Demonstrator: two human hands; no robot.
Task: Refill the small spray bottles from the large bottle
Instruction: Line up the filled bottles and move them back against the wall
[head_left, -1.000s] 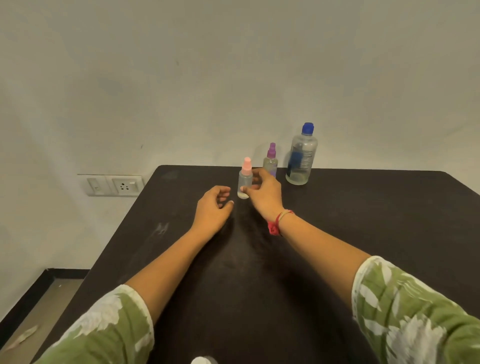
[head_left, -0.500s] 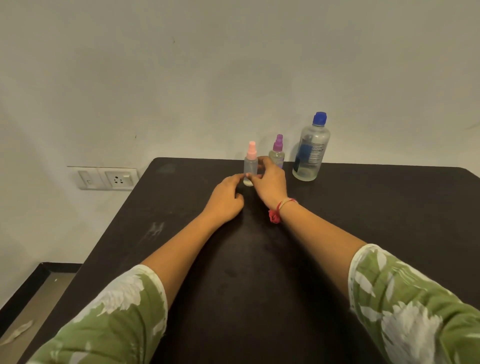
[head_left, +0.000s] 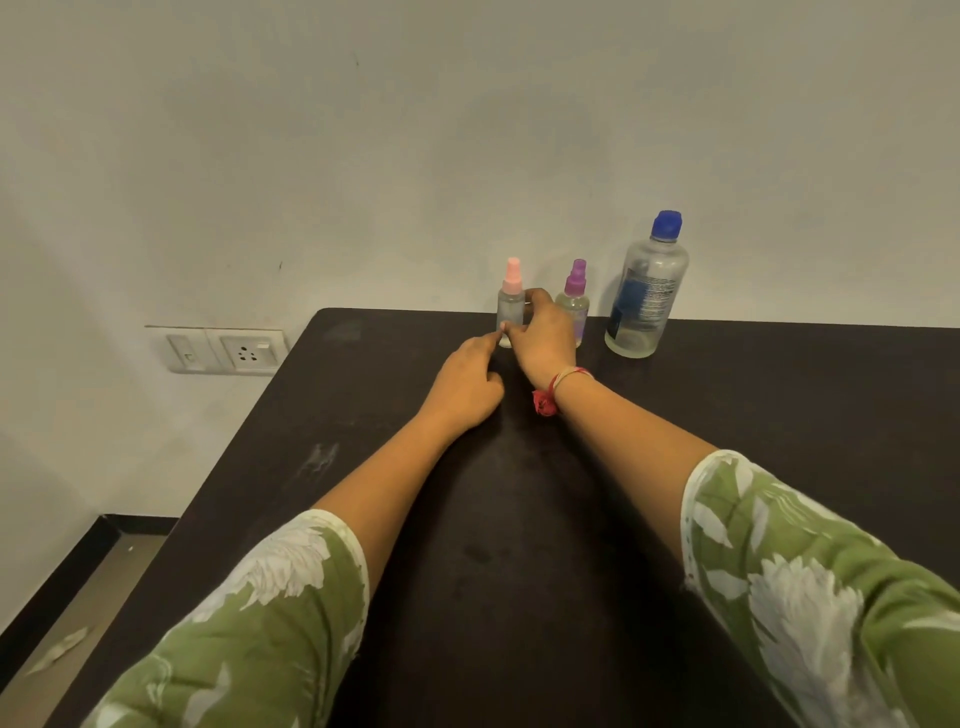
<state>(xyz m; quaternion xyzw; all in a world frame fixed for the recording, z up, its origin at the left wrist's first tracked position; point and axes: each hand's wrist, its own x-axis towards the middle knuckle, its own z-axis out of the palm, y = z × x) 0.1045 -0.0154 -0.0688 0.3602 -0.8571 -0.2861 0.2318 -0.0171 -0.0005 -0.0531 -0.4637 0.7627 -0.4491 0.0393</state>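
Both arms: I have them stretched forward over the table (head_left: 779, 426), the forearms converging toward its far edge.
Right hand (head_left: 543, 340): it grasps the pink bottle (head_left: 510, 307), thumb across the near side low on the body and fingers curled round the back.
Left hand (head_left: 467, 387): it lies low on the table just left of my right hand, released, with the fingers loosely bent and holding nothing. The forefinger points at the foot of the pink bottle; I cannot tell whether the tip touches it.
Pink bottle: it stands upright on the table near the far edge, with its cap on. The clear body shows above my thumb, and the foot is partly hidden by both hands.
Purple bottle (head_left: 574, 299): it is upright with its cap on, just right of the pink one and right behind my right hand, which covers its lower left part.
Big bottle (head_left: 647, 299): it is upright further right, apart from both hands, with a blue cap and a blue label. A low layer of clear liquid sits at the bottom.
Thread (head_left: 553, 387): it is red, tied on my right wrist, with a knot hanging toward the table.
Sleeves (head_left: 810, 597): they are green with white leaves and end above the elbows.
Socket (head_left: 248, 353): it is on the wall left of the table, beside a switch.
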